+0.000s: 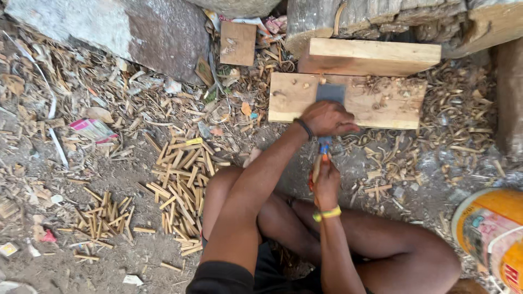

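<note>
I sit cross-legged on the ground. My left hand [327, 118] presses down on a flat grey blade [330, 92] that lies on a pale wooden block [392, 106]. A black band is on that wrist. My right hand [326, 182], with a yellow-green band at the wrist, grips the tool's wooden handle [316, 166] just below a blue collar [324, 144]. Whether a stick lies under the blade is hidden by my left hand.
Several short split wooden sticks [182, 182] lie in piles left of my knee, a smaller pile [106, 215] farther left. A second wooden block [373, 56] sits behind the first. Shavings cover the ground. A big stone [136, 30] at top left, an orange bucket [490, 228] at lower right.
</note>
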